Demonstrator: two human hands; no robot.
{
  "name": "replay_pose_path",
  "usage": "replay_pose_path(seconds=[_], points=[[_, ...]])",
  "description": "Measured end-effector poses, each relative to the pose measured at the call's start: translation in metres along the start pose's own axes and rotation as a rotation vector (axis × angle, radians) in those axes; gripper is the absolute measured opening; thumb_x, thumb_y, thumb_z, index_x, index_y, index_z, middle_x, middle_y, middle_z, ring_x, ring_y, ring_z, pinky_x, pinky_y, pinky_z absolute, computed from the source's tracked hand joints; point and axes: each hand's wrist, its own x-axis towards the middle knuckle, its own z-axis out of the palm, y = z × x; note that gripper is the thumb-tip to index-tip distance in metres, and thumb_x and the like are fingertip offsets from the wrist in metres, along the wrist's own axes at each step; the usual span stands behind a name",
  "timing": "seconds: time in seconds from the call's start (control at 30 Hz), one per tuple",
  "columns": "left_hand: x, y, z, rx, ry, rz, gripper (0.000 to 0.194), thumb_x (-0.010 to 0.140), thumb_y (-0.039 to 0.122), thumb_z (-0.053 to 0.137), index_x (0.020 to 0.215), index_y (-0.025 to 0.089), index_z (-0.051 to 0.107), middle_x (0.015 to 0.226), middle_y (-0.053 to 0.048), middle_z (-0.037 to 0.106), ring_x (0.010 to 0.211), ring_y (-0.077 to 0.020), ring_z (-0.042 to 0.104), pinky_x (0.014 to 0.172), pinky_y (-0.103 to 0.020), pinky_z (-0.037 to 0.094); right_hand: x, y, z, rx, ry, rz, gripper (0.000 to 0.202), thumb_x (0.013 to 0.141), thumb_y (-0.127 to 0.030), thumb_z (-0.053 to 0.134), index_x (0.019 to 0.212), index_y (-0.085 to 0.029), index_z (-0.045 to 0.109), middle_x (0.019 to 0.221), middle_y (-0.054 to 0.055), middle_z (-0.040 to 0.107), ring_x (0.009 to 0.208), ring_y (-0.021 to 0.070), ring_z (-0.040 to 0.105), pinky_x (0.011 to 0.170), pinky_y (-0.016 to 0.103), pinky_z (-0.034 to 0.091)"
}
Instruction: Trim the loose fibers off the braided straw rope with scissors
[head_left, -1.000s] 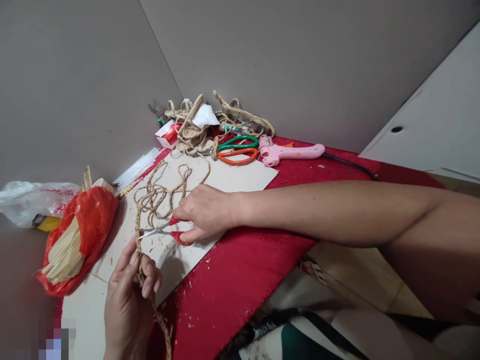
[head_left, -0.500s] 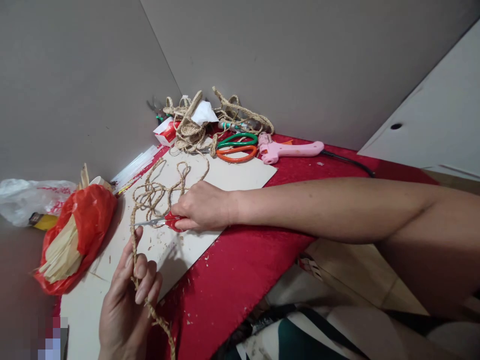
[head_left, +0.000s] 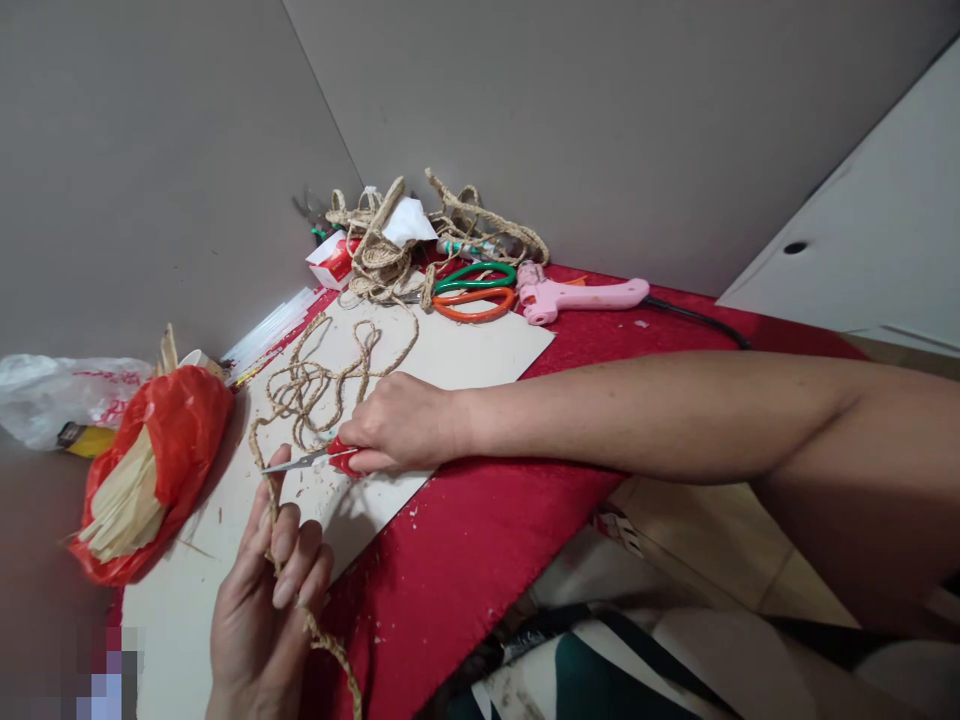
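A thin braided straw rope (head_left: 334, 650) runs up through the fingers of my left hand (head_left: 262, 600), which is closed on it with the index finger stretched along the rope. Beyond that fingertip the rope continues to a loose tangle on the white board. My right hand (head_left: 401, 425) grips the red handles of small scissors (head_left: 307, 459). Their pointed blades reach left to the rope, touching it just by my left index fingertip. Whether the blades are parted is too small to tell.
A red plastic bag (head_left: 199, 410) of pale straw strips lies at the left on the white board (head_left: 172, 620). Toward the wall are a heap of rope (head_left: 375, 265), large scissors with green and orange handles (head_left: 476, 300), and a pink glue gun (head_left: 585, 295) with a black cord.
My left hand has shifted slightly right and down along with the rope. The scissor tips have dropped a little, and the rope above them now bends more to the left.
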Motion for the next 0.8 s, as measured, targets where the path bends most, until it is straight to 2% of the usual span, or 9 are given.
replay_pose_path(seconds=[0.13,0.27,0.33,0.43,0.6,0.7,0.8], points=[[0.001,0.001,0.0,0.069,0.069,0.033,0.039,0.086,0.012,0.055,0.124,0.013,0.057,0.057,0.007,0.047,0.038,-0.0029,0.036,0.037,-0.014,0.038,0.0,0.004,-0.003,0.026,0.034,0.029,0.037,0.093,-0.044,0.041,0.092,-0.018,0.067,0.085,0.006,0.072,0.069,0.0144,0.059,0.055,0.027,0.022],[0.003,0.003,-0.004,0.172,0.145,0.076,0.028,0.081,0.013,0.06,0.109,0.011,0.064,0.062,0.003,0.053,0.042,-0.004,0.04,0.037,-0.014,0.037,-0.003,0.003,-0.007,0.094,0.07,0.015,0.04,0.086,-0.051,0.045,0.086,-0.018,0.068,0.076,0.006,0.07,0.061,0.0126,0.052,0.054,0.027,0.018],[0.004,0.003,-0.006,0.21,0.154,0.097,0.021,0.079,0.015,0.062,0.099,0.014,0.065,0.065,0.001,0.056,0.043,-0.0049,0.042,0.037,-0.015,0.038,-0.004,0.001,-0.009,0.193,0.012,0.011,0.038,0.081,-0.051,0.049,0.079,-0.018,0.068,0.068,0.004,0.067,0.056,0.0111,0.046,0.053,0.026,0.018],[0.005,0.002,-0.006,0.298,0.16,0.161,0.023,0.078,0.017,0.064,0.101,0.016,0.065,0.069,0.0,0.06,0.044,-0.0046,0.041,0.039,-0.015,0.038,-0.005,-0.001,-0.012,0.377,-0.135,0.007,0.039,0.077,-0.053,0.052,0.069,-0.018,0.065,0.06,0.0,0.06,0.052,0.0089,0.037,0.053,0.025,0.021],[0.004,-0.001,-0.002,0.415,0.229,0.296,0.022,0.077,0.02,0.068,0.099,0.02,0.065,0.07,0.001,0.064,0.044,-0.0049,0.041,0.044,-0.016,0.04,-0.005,0.004,-0.013,0.606,-0.326,0.028,0.042,0.077,-0.056,0.052,0.069,-0.016,0.061,0.057,-0.003,0.052,0.053,0.0069,0.035,0.054,0.023,0.025],[0.004,-0.003,-0.001,0.502,0.244,0.333,0.017,0.077,0.02,0.07,0.094,0.02,0.065,0.069,0.0,0.067,0.045,-0.0063,0.042,0.045,-0.018,0.04,-0.004,0.005,-0.01,0.737,-0.354,0.027,0.044,0.077,-0.058,0.053,0.065,-0.016,0.057,0.053,-0.005,0.046,0.052,0.0059,0.034,0.053,0.022,0.025],[0.004,-0.006,-0.002,0.563,0.225,0.294,0.014,0.076,0.023,0.07,0.089,0.02,0.065,0.069,-0.002,0.068,0.045,-0.0071,0.044,0.045,-0.02,0.04,-0.003,0.005,-0.007,0.818,-0.33,0.017,0.041,0.079,-0.052,0.055,0.06,-0.015,0.052,0.051,-0.007,0.039,0.051,0.0051,0.033,0.051,0.022,0.024]])
